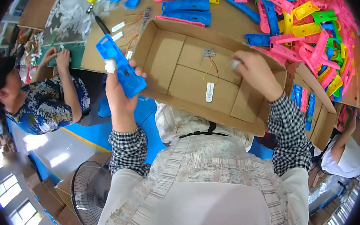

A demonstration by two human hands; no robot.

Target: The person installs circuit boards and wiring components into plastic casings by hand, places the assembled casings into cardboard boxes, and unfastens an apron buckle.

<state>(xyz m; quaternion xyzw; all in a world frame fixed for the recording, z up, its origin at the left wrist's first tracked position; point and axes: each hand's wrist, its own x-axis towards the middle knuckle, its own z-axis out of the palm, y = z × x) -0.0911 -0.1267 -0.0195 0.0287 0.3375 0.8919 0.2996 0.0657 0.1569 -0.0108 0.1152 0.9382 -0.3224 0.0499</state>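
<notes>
My left hand (121, 93) holds a blue plastic shell (128, 75), tilted, left of an open cardboard box (156, 89). The thumb has a white wrap on its tip. My right hand (255, 72) is over the box's right part, fingers bent together, with something whitish at the fingertips that is too blurred to name. Inside the box lie a small metal part (209, 52) with thin yellow and red wires and a white oval piece (209, 92) at the wires' lower end.
Colourful plastic shells (304, 33) pile up at the back right. More white pieces (118, 26) and a black-handled tool (101, 25) lie left of the box. Another box (322, 109) stands at right. A person (42, 93) works at left, another (346, 153) at right.
</notes>
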